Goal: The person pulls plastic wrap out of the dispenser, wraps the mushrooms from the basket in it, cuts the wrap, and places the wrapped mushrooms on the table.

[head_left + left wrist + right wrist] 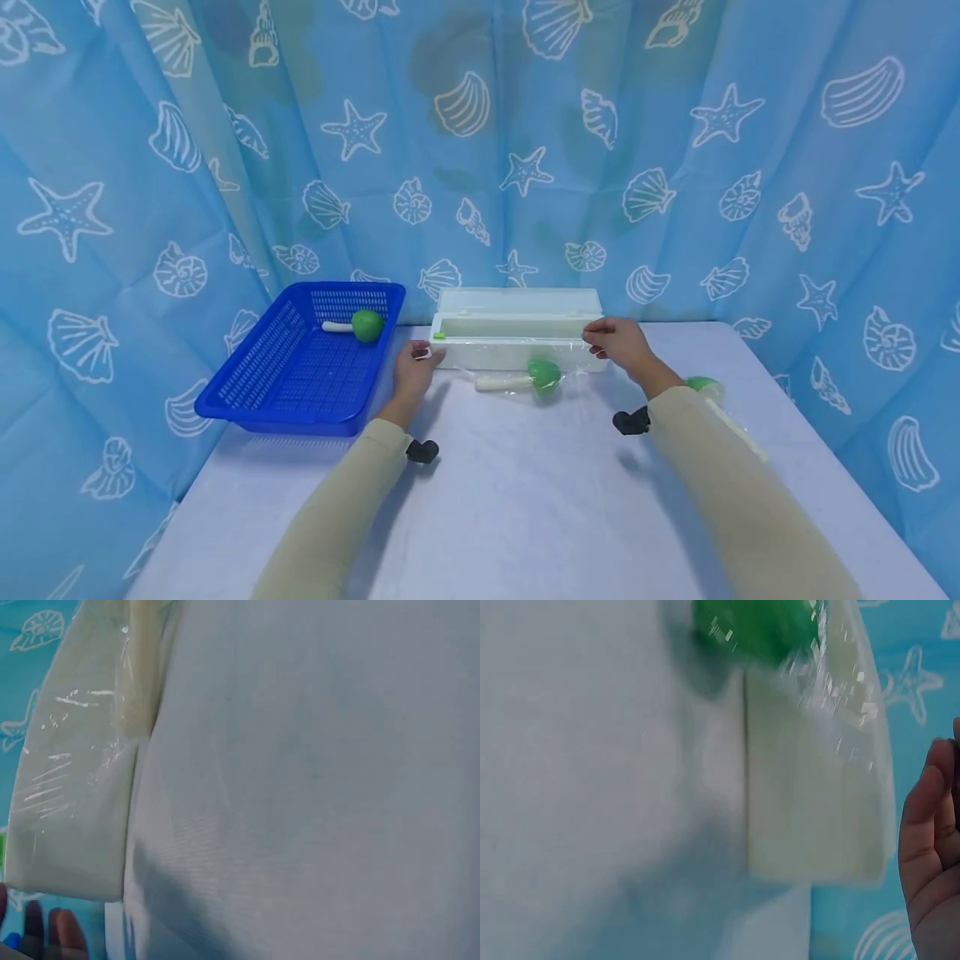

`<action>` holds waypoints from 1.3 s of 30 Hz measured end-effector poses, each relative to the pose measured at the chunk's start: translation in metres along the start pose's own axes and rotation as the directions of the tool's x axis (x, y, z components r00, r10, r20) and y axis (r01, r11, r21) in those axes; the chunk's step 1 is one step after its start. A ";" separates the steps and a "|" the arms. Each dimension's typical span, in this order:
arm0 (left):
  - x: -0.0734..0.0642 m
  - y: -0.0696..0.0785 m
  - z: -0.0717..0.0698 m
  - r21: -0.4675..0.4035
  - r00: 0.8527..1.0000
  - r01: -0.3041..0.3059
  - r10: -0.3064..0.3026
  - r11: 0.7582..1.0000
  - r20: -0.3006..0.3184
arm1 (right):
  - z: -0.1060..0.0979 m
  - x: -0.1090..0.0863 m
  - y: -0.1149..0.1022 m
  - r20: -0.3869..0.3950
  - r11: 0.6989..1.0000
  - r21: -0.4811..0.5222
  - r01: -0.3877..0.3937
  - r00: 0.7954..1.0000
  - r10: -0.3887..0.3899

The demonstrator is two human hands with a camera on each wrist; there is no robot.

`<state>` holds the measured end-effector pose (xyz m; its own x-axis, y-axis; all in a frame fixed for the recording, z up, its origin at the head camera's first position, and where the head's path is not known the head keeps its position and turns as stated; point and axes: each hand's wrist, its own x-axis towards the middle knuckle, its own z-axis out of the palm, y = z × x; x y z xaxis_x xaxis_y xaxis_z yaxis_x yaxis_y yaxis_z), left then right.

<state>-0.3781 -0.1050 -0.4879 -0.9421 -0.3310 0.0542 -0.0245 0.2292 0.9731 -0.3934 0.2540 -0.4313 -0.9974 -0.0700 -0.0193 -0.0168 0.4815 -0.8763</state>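
Note:
A long white cling film dispenser box stands near the table's back edge, its lid raised and a green slider at its left end. Clear plastic film hangs over the front of the box. At the left front corner my left hand pinches the film's edge. My right hand pinches the film by the box's right end, thumb against fingertips. Under the film, before the box, lies a piece with a rounded green head and a white handle.
To the left stands a blue plastic basket holding a similar green-headed piece. Another green-headed piece lies to the right, partly hidden behind my right sleeve. Blue shell-print curtains hang around the white-covered table.

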 end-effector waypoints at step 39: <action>0.048 -0.006 0.009 0.030 0.935 -0.236 0.218 0.971 0.282 | 0.187 0.036 -0.107 0.119 0.853 -0.409 0.325 0.945 -0.304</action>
<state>-0.4264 -0.1145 -0.4935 -0.9799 -0.0017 0.1995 0.1879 0.3284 0.9256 -0.4143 0.0367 -0.4286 -0.9293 -0.3161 0.1910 -0.3678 0.7450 -0.5565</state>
